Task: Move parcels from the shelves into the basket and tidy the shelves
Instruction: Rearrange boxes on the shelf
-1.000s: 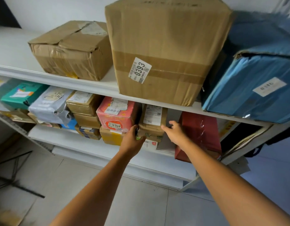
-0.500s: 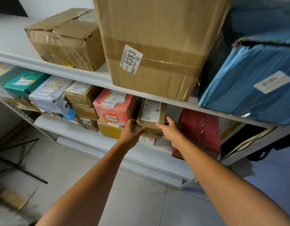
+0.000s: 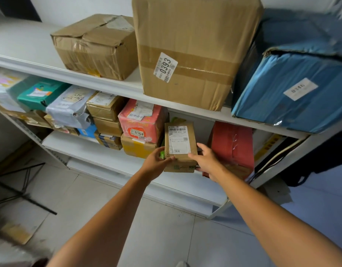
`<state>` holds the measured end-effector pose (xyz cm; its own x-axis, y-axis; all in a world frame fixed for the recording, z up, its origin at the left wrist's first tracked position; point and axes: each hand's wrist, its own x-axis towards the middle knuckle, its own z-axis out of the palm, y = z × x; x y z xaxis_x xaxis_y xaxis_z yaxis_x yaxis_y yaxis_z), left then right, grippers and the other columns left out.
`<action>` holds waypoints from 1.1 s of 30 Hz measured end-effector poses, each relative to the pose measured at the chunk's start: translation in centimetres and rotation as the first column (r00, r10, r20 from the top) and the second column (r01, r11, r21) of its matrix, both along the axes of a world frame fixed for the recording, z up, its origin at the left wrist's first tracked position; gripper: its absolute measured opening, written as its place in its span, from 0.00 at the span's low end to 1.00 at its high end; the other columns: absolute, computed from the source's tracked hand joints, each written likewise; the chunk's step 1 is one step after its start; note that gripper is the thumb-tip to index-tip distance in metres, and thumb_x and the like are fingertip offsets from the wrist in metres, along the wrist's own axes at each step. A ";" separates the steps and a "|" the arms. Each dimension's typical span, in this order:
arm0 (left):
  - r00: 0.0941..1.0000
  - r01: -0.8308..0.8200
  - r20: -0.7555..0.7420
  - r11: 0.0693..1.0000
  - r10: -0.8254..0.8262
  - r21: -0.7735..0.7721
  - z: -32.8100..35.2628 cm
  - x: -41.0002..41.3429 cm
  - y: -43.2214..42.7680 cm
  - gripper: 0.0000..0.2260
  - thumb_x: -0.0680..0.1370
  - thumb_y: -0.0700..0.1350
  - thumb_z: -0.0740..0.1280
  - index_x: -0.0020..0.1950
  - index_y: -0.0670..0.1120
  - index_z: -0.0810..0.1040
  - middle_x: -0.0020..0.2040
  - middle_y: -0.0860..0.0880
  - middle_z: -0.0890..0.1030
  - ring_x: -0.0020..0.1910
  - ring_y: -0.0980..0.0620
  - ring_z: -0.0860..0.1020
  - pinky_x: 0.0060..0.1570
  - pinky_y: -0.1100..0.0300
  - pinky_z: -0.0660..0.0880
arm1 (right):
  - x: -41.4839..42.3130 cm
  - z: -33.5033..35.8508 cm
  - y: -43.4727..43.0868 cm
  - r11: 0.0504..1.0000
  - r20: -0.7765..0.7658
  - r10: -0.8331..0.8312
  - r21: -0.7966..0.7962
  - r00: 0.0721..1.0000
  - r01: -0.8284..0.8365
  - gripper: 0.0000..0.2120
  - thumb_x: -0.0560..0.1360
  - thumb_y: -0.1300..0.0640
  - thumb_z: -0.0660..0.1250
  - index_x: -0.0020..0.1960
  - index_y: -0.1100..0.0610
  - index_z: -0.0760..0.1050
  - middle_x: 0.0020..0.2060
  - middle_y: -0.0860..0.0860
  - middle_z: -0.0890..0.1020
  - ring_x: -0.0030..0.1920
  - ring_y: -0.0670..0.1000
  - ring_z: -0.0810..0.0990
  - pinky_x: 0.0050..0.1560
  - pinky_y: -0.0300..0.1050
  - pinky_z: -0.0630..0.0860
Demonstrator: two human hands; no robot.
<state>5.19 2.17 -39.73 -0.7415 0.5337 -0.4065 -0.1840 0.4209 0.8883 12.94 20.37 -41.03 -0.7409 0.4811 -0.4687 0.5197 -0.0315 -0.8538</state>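
Left grip (image 3: 156, 165) and right grip (image 3: 207, 161) clamp the brown parcel (image 3: 180, 146); pink box (image 3: 141, 122) just left, red bag (image 3: 233, 145) right.

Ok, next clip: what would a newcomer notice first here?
The left hand and right hand grip a small brown parcel at the front of the lower shelf, between a pink parcel marked 0164 and a red bag. On the upper shelf above looms a big carton labelled 0393, a blue parcel to its right.
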 end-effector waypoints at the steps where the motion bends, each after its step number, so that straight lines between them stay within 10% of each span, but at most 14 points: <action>1: 1.000 0.019 0.004 1.000 -0.019 0.006 0.1 0.1 -0.5 0.30 0.76 0.48 0.72 0.75 0.48 0.65 0.57 0.43 0.81 0.53 0.48 0.80 0.42 0.61 0.77 | 0.3 0.3 -0.4 1.000 0.000 0.001 -0.005 1.000 -0.001 0.32 0.78 0.58 0.69 0.78 0.49 0.60 0.67 0.52 0.74 0.55 0.52 0.79 0.43 0.45 0.78; 11: 0.997 0.056 0.025 0.955 -0.067 0.292 3.5 2.3 -5.4 0.28 0.73 0.28 0.71 0.69 0.44 0.67 0.63 0.38 0.74 0.51 0.48 0.78 0.35 0.66 0.79 | 4.6 6.3 -5.9 0.997 -0.087 -0.044 -0.063 0.995 0.038 0.42 0.71 0.57 0.77 0.78 0.43 0.58 0.65 0.49 0.75 0.59 0.52 0.76 0.54 0.51 0.75; 19: 0.992 0.120 -0.080 0.931 -0.099 0.343 6.7 2.8 -7.5 0.27 0.71 0.34 0.75 0.68 0.44 0.70 0.62 0.45 0.79 0.60 0.47 0.79 0.49 0.59 0.81 | 7.7 8.7 -9.2 0.995 -0.183 -0.090 0.032 0.979 0.098 0.44 0.69 0.63 0.78 0.77 0.46 0.61 0.61 0.50 0.81 0.60 0.54 0.80 0.56 0.59 0.80; 33: 0.964 0.109 -0.264 0.943 -0.023 0.315 12.3 4.1 -7.7 0.27 0.70 0.38 0.78 0.63 0.51 0.70 0.55 0.49 0.77 0.52 0.52 0.79 0.41 0.61 0.79 | 7.3 13.9 -8.7 0.993 -0.324 -0.115 -0.021 0.939 0.114 0.27 0.74 0.66 0.72 0.69 0.47 0.72 0.57 0.52 0.83 0.57 0.55 0.82 0.61 0.64 0.77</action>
